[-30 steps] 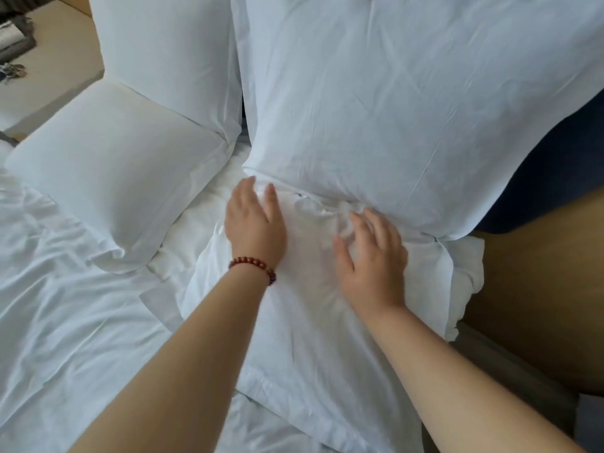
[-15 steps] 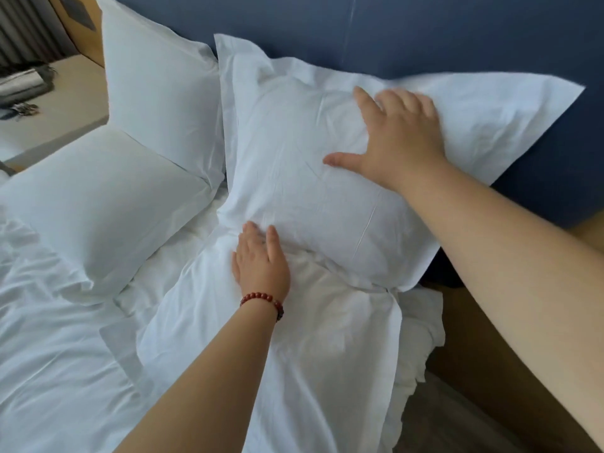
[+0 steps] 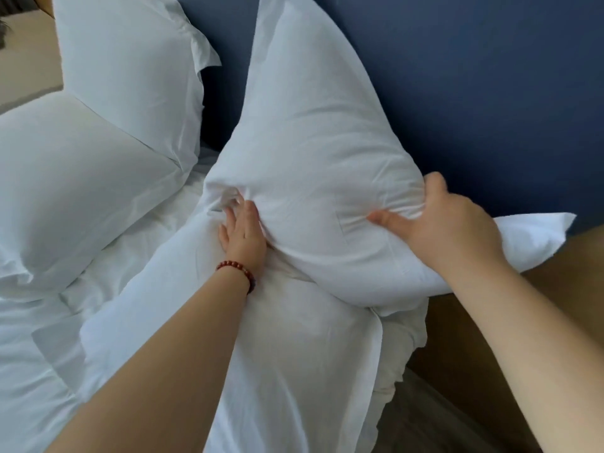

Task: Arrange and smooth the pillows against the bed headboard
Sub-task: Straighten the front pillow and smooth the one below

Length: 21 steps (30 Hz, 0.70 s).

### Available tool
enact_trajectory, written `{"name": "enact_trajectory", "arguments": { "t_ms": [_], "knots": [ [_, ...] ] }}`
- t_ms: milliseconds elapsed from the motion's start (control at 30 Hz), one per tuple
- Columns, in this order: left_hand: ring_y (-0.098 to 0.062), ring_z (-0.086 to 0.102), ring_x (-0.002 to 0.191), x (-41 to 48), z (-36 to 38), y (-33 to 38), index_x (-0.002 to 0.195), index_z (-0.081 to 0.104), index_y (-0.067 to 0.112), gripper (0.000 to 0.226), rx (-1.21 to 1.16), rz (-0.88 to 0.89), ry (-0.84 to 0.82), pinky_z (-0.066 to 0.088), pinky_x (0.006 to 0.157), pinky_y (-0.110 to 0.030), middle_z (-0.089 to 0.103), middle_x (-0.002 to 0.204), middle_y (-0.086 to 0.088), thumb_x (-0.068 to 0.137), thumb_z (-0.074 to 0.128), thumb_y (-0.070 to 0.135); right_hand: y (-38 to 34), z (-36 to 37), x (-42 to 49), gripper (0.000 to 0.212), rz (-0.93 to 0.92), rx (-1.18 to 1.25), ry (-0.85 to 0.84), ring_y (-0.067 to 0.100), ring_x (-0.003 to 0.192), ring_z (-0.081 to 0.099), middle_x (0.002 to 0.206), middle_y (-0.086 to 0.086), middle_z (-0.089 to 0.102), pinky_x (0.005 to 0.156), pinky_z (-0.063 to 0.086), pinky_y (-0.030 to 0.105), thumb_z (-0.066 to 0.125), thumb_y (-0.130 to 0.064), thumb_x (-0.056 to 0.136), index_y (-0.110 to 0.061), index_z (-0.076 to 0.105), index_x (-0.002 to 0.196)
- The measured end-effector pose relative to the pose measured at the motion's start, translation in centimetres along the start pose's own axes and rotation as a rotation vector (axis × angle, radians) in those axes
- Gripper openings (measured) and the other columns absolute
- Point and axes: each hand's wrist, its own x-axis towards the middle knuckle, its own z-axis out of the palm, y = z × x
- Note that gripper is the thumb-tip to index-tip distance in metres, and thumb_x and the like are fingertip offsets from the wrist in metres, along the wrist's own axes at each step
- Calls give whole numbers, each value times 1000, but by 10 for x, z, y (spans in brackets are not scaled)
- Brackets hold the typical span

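Note:
A large white pillow (image 3: pixel 310 132) stands tilted against the blue headboard (image 3: pixel 474 93), its top corner pointing up. My left hand (image 3: pixel 243 233), with a red bead bracelet on the wrist, grips bunched fabric at the pillow's lower left. My right hand (image 3: pixel 447 223) grips its right edge, where the cloth creases under thumb and fingers. Under it a second white pillow (image 3: pixel 294 354) lies flat on the bed. Further left, another white pillow (image 3: pixel 130 60) stands upright against the headboard with a flat pillow (image 3: pixel 75 178) in front of it.
A beige nightstand (image 3: pixel 29 67) sits at the top left. White sheets (image 3: pixel 29 371) cover the bed at the lower left. A wooden surface (image 3: pixel 457 348) runs along the bed's right side.
My right hand slid from the pillow's upper face down to its right edge and took hold. My left hand moved up into the pillow's lower left. The pillow now stands taller and tilted.

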Motion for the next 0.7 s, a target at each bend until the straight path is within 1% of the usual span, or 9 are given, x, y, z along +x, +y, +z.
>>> {"name": "enact_trajectory", "arguments": {
  "t_ms": [100,200,300,333,400,433,500,633,700],
  "knots": [
    [-19,-12,149,1,-1,8,156,1,27,55,84,27,-47,-11,120,-38,-5,164,7,104,6,45,-1,17,8,89,-7,12,71,23,65,56,78,0,56,54,52,39,42,-96,59,-19,37,103],
    [-18,-8,150,-4,-6,8,156,5,30,59,9,-32,-20,-8,121,-42,1,164,8,102,6,52,-1,28,12,90,-43,-10,224,30,86,57,94,6,58,69,50,41,41,-95,63,-14,43,104],
    [-18,-1,151,-22,-1,15,156,10,28,71,-54,-45,24,-2,122,-46,6,164,3,94,5,63,2,34,-5,93,-90,-59,390,33,107,52,118,12,56,88,40,46,37,-89,75,-12,48,126],
    [-19,-1,151,-29,6,21,156,8,28,74,-118,-23,45,-1,122,-46,5,165,1,92,6,66,1,36,-11,92,-116,-59,432,34,118,48,131,12,52,98,36,50,38,-86,80,-14,44,138],
    [-20,-7,151,-44,23,33,156,-1,28,69,-249,77,124,-4,121,-43,-2,165,0,97,10,61,-2,42,-19,94,-149,-82,444,34,142,30,155,9,34,115,17,56,36,-82,85,-19,26,153],
    [-22,-8,150,-48,30,39,156,-3,27,67,-246,131,182,-4,120,-42,-4,164,-4,98,13,58,-4,46,-19,96,-153,-101,434,34,147,21,161,8,25,117,9,58,33,-83,85,-21,19,156],
    [-27,-7,150,-44,39,45,156,-3,26,70,-165,186,277,-3,118,-46,-7,164,-11,95,17,55,-7,53,-11,98,-145,-114,429,34,150,14,164,6,17,117,9,61,28,-86,84,-22,13,158],
    [-25,-3,151,-15,51,36,155,-5,32,74,-60,181,339,-6,116,-52,-4,164,-9,89,11,61,-11,67,8,100,-177,-83,458,33,147,23,162,7,23,116,17,57,28,-87,83,-19,20,157],
    [-22,-6,151,-2,57,30,154,-7,32,68,-11,157,328,-11,116,-52,-6,164,-6,93,9,58,-17,76,16,100,-212,-71,456,33,147,25,161,6,25,115,19,56,28,-87,83,-19,22,156]
  ]
}}
